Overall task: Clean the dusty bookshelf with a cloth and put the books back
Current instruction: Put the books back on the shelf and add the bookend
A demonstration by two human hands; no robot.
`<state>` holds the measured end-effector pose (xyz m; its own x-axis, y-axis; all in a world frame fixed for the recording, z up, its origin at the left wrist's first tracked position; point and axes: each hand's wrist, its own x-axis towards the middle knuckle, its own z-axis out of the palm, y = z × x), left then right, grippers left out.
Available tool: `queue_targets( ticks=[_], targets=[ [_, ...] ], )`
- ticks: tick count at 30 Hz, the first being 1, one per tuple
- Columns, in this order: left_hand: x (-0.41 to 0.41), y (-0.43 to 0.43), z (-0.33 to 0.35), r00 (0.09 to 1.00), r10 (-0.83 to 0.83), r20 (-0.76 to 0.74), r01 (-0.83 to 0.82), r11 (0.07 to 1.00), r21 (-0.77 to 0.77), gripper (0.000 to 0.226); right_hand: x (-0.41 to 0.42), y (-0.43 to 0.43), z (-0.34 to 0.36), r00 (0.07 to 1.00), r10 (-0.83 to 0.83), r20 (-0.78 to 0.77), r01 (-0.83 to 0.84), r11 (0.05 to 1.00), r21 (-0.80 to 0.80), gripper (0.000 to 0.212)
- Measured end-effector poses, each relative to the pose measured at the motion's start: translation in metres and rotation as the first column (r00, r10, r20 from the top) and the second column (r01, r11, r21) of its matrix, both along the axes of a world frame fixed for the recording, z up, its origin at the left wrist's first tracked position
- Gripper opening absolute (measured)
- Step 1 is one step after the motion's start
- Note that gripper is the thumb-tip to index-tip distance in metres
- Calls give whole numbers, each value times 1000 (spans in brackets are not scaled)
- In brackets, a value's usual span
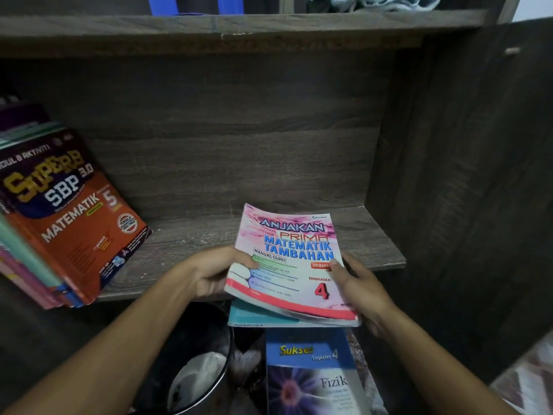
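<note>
Dark wood-grain shelf [185,244], leaning books [68,211] at left

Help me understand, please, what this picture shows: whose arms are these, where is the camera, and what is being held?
There is no machine here: a person works with bare hands. The single picture comes from a wide-angle camera worn on their head, looking forward and down. The left hand and right hand each hold one side of the pink Anjakan Prima Matematik Tambahan book, thumbs on its cover, at the front edge of the wooden shelf. A teal book lies just under it. On the shelf's left, a row of leaning books is fronted by the Superb SBP Matematik book. Lower down is a blue Sukses Fizik book beside a dark round container. A pale cloth lies on the shelf above.
</note>
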<state>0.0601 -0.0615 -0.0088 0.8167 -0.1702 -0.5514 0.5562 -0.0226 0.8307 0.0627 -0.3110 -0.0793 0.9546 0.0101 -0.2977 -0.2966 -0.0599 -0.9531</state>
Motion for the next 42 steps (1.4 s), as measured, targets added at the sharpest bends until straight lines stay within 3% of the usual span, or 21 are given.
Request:
queue_targets(
  ticks=[5,9,15,19,23,26,29,34,36,39,42],
  targets=[
    [-16,7,19,985,97,142,-81,990,-116,29,2,-2,-4,1000,-6,-28,6,1000,2,22],
    [-42,21,49,922,157,353,-154,987,-37,36,2,-2,-7,997,-27,-73,30,999,36,37],
    [-74,76,60,700,334,631,-445,895,19,43,1,3,-5,995,-36,-92,41,998,47,37],
    [-79,102,35,476,292,830,-703,694,158,39,2,3,-5,992,-54,-112,60,997,44,38],
    [-65,119,4,229,306,924,-862,504,46,34,-3,5,-4,993,-68,-97,71,997,29,41],
    [-48,131,-15,165,265,950,-943,325,73,18,-5,4,-4,994,-70,-89,73,997,35,42],
    [-40,141,-39,275,305,912,-948,245,204,13,-4,5,0,991,-83,-105,86,996,22,41],
    [-49,156,-51,647,276,711,-759,145,635,43,-5,3,-1,991,-75,-109,77,997,11,41],
    [-54,167,-48,763,199,615,-645,161,747,52,-5,4,1,991,-71,-110,72,997,3,42],
    [-62,184,-44,860,91,502,-508,237,828,59,-6,6,3,991,-71,-113,70,997,-11,42],
    [-67,191,-45,865,78,495,-498,235,834,46,-8,8,3,990,-81,-114,80,997,-17,42]
  ],
)
